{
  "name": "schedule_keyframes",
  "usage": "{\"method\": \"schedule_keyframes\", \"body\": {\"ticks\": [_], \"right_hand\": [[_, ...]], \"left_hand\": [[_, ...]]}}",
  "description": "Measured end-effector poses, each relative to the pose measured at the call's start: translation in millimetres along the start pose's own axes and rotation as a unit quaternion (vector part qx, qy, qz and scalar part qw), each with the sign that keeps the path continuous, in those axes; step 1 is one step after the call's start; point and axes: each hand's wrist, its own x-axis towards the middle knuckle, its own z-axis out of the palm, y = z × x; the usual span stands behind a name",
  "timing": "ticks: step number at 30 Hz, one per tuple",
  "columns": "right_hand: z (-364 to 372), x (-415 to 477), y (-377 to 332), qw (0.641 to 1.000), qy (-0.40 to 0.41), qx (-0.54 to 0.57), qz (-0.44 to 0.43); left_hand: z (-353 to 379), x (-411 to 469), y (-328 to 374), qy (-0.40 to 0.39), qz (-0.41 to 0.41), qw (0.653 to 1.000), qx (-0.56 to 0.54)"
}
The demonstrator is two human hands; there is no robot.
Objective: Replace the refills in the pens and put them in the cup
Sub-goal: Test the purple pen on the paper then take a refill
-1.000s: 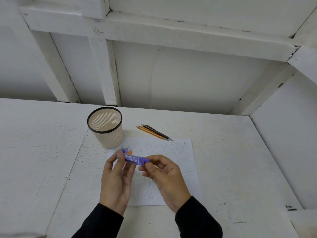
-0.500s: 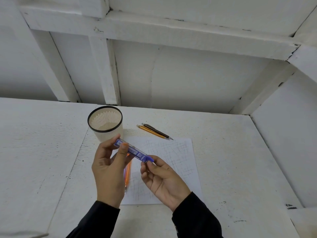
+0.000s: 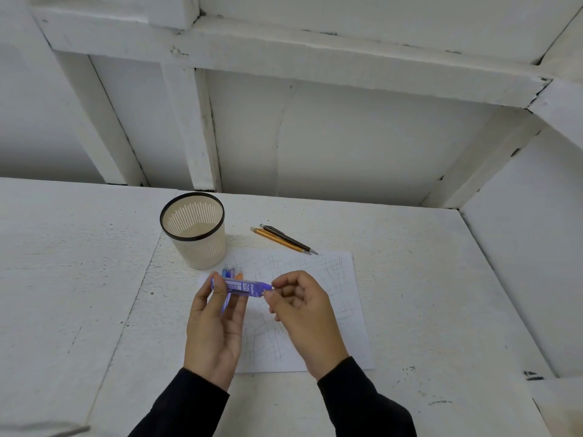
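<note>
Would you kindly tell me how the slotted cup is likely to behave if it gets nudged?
The cup is probably light: its walls are thin and slotted, and it looks empty. It narrows toward the base, so a push near the black rim may tip it. A low push would likely just slide it across the table.

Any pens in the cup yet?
No, the cup shows a bare inside; two pens lie on the table beside it.
</note>
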Motion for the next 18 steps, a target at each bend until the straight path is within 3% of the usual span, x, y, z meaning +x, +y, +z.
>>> {"method": "schedule_keyframes", "body": {"ticks": [18], "right_hand": [[-1.5,-2.2,-4.1,0.992,-0.002,-0.108,-0.072]], "left_hand": [[-2.8,6.5,0.2,0.03,-0.017,0.999,-0.013]]}}
